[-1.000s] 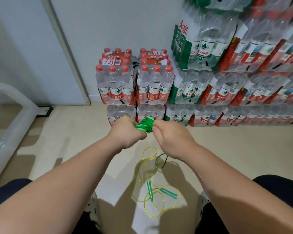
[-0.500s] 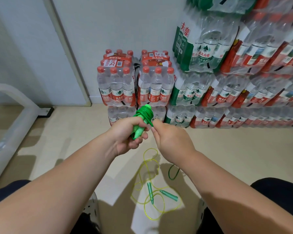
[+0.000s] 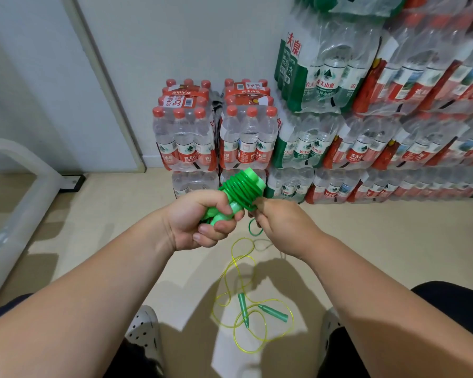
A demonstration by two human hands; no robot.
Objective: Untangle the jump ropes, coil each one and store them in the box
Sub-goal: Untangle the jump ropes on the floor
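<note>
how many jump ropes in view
2. A green jump rope is wound round its handles in the left hand, the right hand pinching its tail. A yellow jump rope lies loose on the floor. None looks hidden.

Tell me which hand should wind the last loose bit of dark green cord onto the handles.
Probably right. The right hand pinches the loose cord beside the coil; the left hand is wrapped round the green handles, steadying them.

Beige floor (image 3: 93, 227) is seen here, a yellow rope (image 3: 273, 313) is sprawled loose on it, and bottle packs (image 3: 336, 186) are stacked along the far edge.
</note>
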